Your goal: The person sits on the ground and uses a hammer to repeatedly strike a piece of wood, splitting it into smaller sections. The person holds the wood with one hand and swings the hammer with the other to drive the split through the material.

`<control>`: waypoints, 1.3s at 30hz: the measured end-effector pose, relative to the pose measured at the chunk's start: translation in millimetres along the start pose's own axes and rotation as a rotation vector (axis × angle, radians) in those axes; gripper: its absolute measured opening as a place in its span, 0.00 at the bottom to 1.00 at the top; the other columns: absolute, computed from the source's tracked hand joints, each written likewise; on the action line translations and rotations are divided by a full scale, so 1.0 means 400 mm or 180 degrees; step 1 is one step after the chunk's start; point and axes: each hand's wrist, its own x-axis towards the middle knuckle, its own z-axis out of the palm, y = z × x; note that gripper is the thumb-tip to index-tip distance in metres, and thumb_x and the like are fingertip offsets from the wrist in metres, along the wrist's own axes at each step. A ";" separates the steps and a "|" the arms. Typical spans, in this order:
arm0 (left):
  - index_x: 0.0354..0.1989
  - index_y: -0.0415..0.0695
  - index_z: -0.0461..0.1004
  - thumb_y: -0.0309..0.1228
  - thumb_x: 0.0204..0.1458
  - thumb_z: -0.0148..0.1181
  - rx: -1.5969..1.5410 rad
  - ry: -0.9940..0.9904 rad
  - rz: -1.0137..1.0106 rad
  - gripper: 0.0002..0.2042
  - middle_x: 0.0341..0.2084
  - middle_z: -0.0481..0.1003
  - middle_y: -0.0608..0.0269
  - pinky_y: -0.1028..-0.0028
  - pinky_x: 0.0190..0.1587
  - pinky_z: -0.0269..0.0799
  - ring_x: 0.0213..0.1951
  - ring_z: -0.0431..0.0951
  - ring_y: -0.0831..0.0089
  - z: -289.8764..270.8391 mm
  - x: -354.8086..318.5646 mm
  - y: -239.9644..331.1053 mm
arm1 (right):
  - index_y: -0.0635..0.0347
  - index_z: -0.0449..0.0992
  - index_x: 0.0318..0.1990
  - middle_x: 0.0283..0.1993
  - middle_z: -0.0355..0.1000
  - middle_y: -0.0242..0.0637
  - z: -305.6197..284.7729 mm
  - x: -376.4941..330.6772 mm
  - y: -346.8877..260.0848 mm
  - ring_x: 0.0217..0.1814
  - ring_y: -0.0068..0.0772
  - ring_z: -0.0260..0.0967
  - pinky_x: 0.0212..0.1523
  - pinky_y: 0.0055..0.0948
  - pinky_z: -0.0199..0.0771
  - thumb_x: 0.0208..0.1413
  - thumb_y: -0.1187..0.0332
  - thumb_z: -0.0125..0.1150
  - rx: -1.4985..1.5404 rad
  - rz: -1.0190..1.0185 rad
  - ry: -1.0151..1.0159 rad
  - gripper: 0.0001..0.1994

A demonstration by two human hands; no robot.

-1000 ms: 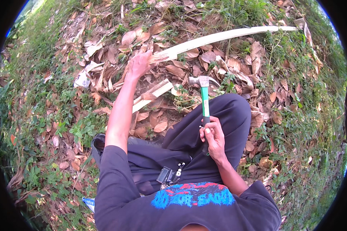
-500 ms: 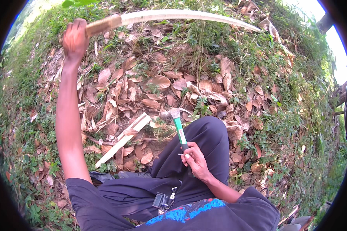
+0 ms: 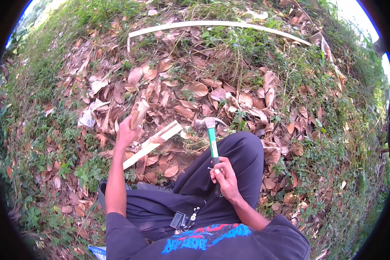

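My right hand (image 3: 224, 177) is closed around the black grip of a claw hammer (image 3: 212, 141). Its handle is green and its metal head points away from me, over my raised knee. A small nail (image 3: 210, 168) sticks out between the fingers of that same hand. On the left, my left hand (image 3: 128, 132) grips a short brown piece of wood (image 3: 139, 113), slightly blurred, above the dry leaves. Just right of that hand, pale wooden strips (image 3: 154, 145) lie at a slant on the ground, partly under a dry leaf.
Far ahead, a long pale wooden strip (image 3: 216, 24) lies across grass and leaves, with a short upright piece at its left end. Dry brown leaves (image 3: 195, 89) cover the ground. My bent knee (image 3: 242, 149) rises beside the hammer; a small dark device (image 3: 177, 220) lies by my lap.
My left hand has come back toward me from the left end of the long strip, with the brown wood in it. My right hand still holds the hammer and nail.
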 end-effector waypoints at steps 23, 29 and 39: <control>0.55 0.48 0.77 0.39 0.48 0.72 0.1160 0.0932 0.1317 0.24 0.42 0.70 0.59 0.58 0.49 0.66 0.48 0.70 0.60 0.325 -0.172 -0.118 | 0.63 0.67 0.44 0.52 0.63 0.35 0.012 -0.012 0.009 0.35 0.19 0.67 0.31 0.20 0.68 0.72 0.73 0.48 -0.0296 -0.0218 0.0151 0.03; 0.52 0.47 0.76 0.35 0.50 0.69 0.0873 0.1083 0.0999 0.19 0.46 0.72 0.57 0.55 0.50 0.66 0.46 0.73 0.56 0.295 -0.189 -0.160 | 0.63 0.67 0.44 0.53 0.62 0.36 0.008 -0.013 0.013 0.36 0.20 0.67 0.31 0.20 0.69 0.72 0.72 0.48 -0.0307 -0.0185 0.0102 0.04; 0.65 0.45 0.66 0.24 0.54 0.61 -0.0082 0.1080 0.0291 0.27 0.55 0.72 0.37 0.55 0.44 0.83 0.48 0.80 0.48 0.303 -0.171 -0.123 | 0.62 0.67 0.45 0.52 0.63 0.35 0.010 -0.006 0.018 0.37 0.20 0.66 0.32 0.20 0.69 0.72 0.71 0.49 -0.0137 -0.0225 0.0013 0.04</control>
